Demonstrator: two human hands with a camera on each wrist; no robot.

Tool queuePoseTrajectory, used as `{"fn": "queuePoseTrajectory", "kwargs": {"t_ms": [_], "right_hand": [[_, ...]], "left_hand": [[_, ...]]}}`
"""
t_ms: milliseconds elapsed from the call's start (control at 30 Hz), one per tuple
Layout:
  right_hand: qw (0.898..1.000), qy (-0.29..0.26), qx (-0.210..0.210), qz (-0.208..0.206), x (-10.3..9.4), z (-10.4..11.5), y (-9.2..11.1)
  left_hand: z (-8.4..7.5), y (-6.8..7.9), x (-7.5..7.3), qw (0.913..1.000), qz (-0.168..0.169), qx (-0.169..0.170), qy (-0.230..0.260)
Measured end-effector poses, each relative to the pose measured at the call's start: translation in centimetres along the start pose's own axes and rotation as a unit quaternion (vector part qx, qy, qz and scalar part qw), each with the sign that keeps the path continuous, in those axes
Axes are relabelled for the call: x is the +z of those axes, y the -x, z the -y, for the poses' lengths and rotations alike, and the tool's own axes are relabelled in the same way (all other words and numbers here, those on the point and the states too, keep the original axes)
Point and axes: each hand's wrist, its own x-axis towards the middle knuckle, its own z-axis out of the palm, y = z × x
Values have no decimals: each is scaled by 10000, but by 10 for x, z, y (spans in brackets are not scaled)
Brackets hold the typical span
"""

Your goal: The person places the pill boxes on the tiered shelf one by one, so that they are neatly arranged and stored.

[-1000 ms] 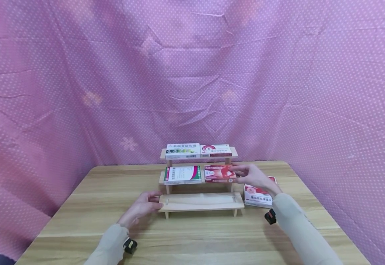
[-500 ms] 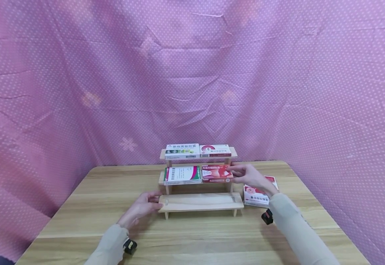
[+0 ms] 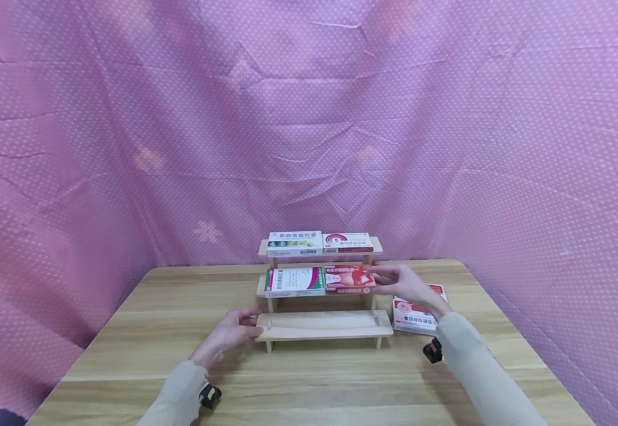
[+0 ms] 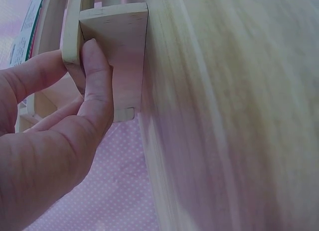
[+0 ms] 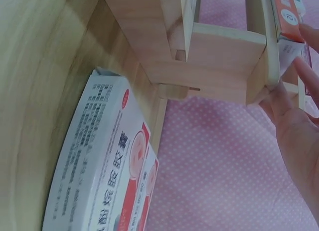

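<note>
A three-tier wooden display rack stands on the table. My left hand pinches the left end of its lowest shelf; in the left wrist view, the thumb lies under the board. On the middle shelf, my right hand holds the right end of a red medicine box. In the right wrist view, fingers are at the box's end and others reach beneath the shelf edge. A white and green medicine box lies close beside the red one.
The top shelf carries a white and green box and a white and red box. More white and red medicine boxes lie on the table right of the rack, below my right forearm. A pink dotted curtain hangs behind.
The red box has slid left along the middle shelf, narrowing its gap to the white and green box. My right hand moved left with it; my left hand stays on the lowest shelf.
</note>
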Motion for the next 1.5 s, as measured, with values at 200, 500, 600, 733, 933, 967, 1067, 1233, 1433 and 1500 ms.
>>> {"fn": "queuePoseTrajectory", "kwargs": {"t_ms": [200,500,600,733,933,967,1067,1233,1433,1500], "right_hand": [[9996,-68,-13,-282,-8,-7,11],[9977,180,-79,-641,-22,-22,25],[9981,223,46,-568,-28,-27,32],[9977,418,189,-506,-34,-34,43],[9930,1022,306,-512,-44,-50,58],[9918,1117,341,-528,-46,-53,60],[9871,1434,394,-587,-52,-60,67],[9829,1680,458,-600,-59,-65,76],[9816,1675,750,-533,-63,-65,84],[9799,1742,808,-537,-64,-68,86]], "left_hand": [[0,0,0,10000,-11,-12,-5],[0,-1,-1,10000,17,-34,-44],[0,-1,-1,10000,51,-65,30],[0,-2,-2,9997,164,-43,190],[-1,-2,-2,9992,277,-2,273],[-2,-2,-2,9992,286,-13,274],[-2,-2,-2,9993,285,-42,249],[-4,-1,-2,9996,202,-100,191],[-5,0,-1,9997,167,-126,114],[-5,1,-1,9997,171,-137,108]]}}
